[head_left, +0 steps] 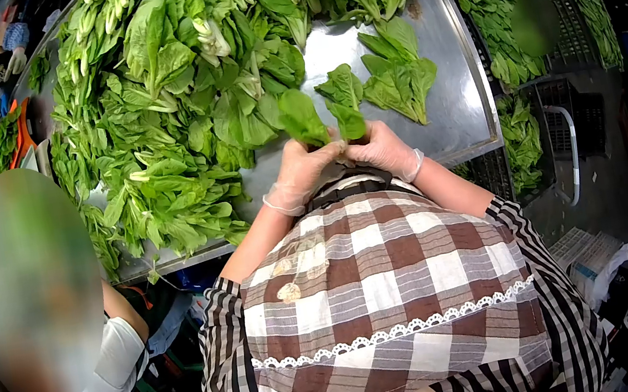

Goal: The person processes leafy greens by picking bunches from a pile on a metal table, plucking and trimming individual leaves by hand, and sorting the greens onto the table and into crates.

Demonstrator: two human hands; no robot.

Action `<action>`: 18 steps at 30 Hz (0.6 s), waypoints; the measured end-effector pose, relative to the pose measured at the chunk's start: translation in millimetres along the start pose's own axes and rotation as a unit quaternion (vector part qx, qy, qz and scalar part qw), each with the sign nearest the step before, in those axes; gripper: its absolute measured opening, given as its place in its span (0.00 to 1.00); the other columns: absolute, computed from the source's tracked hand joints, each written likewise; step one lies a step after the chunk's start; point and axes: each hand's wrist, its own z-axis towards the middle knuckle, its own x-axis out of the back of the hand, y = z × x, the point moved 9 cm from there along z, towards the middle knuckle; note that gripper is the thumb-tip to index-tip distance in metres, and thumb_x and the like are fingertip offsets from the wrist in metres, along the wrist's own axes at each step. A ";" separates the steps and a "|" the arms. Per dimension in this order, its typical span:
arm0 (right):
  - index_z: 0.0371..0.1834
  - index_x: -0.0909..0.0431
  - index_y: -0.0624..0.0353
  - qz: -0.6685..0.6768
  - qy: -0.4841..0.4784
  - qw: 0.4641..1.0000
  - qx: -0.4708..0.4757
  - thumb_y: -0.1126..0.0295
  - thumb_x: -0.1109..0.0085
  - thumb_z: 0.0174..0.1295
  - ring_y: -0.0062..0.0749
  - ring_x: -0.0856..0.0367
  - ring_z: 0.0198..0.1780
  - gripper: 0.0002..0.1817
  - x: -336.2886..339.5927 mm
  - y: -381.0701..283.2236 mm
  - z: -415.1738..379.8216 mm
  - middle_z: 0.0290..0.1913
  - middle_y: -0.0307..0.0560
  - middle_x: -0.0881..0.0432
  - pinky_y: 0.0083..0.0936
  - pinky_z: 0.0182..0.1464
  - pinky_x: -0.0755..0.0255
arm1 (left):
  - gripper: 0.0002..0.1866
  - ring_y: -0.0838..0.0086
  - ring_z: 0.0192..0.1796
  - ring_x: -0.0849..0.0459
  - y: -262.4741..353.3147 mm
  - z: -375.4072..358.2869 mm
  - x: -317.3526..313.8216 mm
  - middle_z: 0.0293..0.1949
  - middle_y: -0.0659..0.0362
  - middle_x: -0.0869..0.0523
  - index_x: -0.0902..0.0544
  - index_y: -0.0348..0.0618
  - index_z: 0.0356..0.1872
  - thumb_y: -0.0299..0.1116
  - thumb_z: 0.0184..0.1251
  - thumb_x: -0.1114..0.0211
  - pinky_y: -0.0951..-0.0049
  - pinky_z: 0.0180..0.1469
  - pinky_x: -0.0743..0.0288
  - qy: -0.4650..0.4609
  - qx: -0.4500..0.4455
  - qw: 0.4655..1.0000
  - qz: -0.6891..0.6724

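Note:
My left hand [302, 171], in a clear thin glove, is closed on a leafy green [302, 117] at the table's near edge. Close beside it, my right hand [380, 152], gloved the same way, is closed on another leafy green [350, 122]. Their lower ends are hidden between my fingers. Just beyond lies a small leafy piece [342, 86] on the metal table [459, 109], with loose leafy greens [402, 86] to its right. A large heap of leafy greens [154, 131] covers the table's left and far parts.
Black crates [555, 18] of greens stand to the right, near a white curved handle [573, 153]. A person [115, 370] is at the left, and another person's gloved hand [16, 61] shows at the far left. An orange-edged container [25, 132] sits beyond the table's left side.

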 end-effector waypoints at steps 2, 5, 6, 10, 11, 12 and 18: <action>0.45 0.19 0.61 -0.064 0.073 0.994 0.057 0.66 0.31 0.59 0.20 0.24 0.34 0.14 8.1 -20.0 -4.5 0.35 0.35 0.18 0.21 0.37 0.28 | 0.15 0.77 0.44 0.19 10.9 -5.3 10.2 0.44 0.58 0.14 0.17 0.38 0.45 0.34 0.62 0.26 0.69 0.47 0.21 0.013 -0.053 0.998 0.016; 0.41 0.19 0.60 -0.078 0.127 0.983 0.107 0.68 0.33 0.59 0.21 0.24 0.33 0.11 24.9 -10.0 6.7 0.36 0.36 0.18 0.24 0.34 0.28 | 0.16 0.76 0.43 0.21 -0.8 -3.3 40.0 0.42 0.61 0.15 0.18 0.39 0.46 0.35 0.61 0.27 0.70 0.47 0.23 0.142 -0.165 0.973 0.076; 0.37 0.18 0.61 -0.128 0.120 0.982 0.075 0.67 0.33 0.59 0.20 0.24 0.31 0.09 28.0 -8.3 6.0 0.31 0.34 0.19 0.24 0.33 0.27 | 0.16 0.77 0.41 0.20 -0.3 -4.4 42.9 0.39 0.62 0.15 0.18 0.39 0.44 0.36 0.59 0.25 0.71 0.46 0.23 0.150 -0.166 0.974 0.040; 0.36 0.14 0.62 -0.447 0.085 0.887 0.080 0.64 0.27 0.53 0.35 0.14 0.30 0.14 22.9 -15.7 10.3 0.30 0.51 0.13 0.32 0.35 0.23 | 0.17 0.78 0.43 0.18 -11.9 -4.8 48.7 0.42 0.63 0.14 0.18 0.39 0.47 0.25 0.56 0.24 0.73 0.50 0.22 0.131 -0.158 0.977 -0.059; 0.35 0.14 0.62 -0.447 0.073 0.889 0.062 0.63 0.27 0.53 0.35 0.14 0.30 0.14 20.6 -20.3 7.8 0.29 0.51 0.13 0.33 0.35 0.23 | 0.19 0.78 0.44 0.18 -12.4 -3.5 50.4 0.44 0.62 0.14 0.19 0.39 0.49 0.24 0.57 0.24 0.73 0.50 0.22 0.129 -0.188 0.971 -0.066; 0.33 0.14 0.61 -0.389 0.105 0.910 0.095 0.61 0.26 0.53 0.39 0.14 0.29 0.14 23.1 -25.2 7.6 0.27 0.50 0.14 0.32 0.34 0.23 | 0.20 0.77 0.46 0.18 -8.3 -3.1 51.7 0.46 0.62 0.15 0.20 0.40 0.51 0.23 0.57 0.25 0.74 0.51 0.22 0.124 -0.187 0.970 -0.091; 0.33 0.18 0.60 -0.451 0.249 0.855 0.055 0.50 0.30 0.56 0.53 0.15 0.35 0.21 69.9 -21.1 19.1 0.33 0.56 0.13 0.43 0.37 0.24 | 0.24 0.76 0.52 0.20 -11.4 -7.4 58.5 0.53 0.62 0.21 0.26 0.42 0.60 0.22 0.62 0.30 0.74 0.52 0.23 0.117 -0.227 0.960 -0.111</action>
